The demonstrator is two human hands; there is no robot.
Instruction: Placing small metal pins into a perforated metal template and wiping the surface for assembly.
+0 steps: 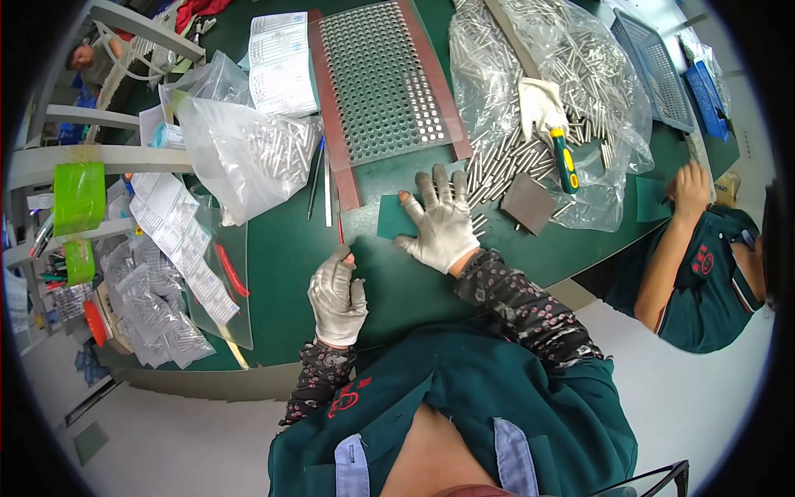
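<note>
My left hand [338,300], in a pale fingertip-worn glove, is raised over the table's near side with its fingers curled. A thin red stick [340,230] reaches to its fingertips; whether anything is gripped is hidden. My right hand [439,222], gloved too, lies palm down with spread fingers, partly on a small green sheet [395,217]. Just beyond it stands a clear plate with rows of round holes [377,83] on brown rails, some holes at its right filled with bright metal pieces. Several metal pins [489,170] lie right of that hand beside a brown square block [528,203].
A plastic bag of metal pins [609,62] spreads at the back right, with a yellow-green-handled tool [563,161] and a white glove [538,103] on it. Another filled bag [257,153] and papers [281,66] lie left. A co-worker's hand [689,190] is at the right.
</note>
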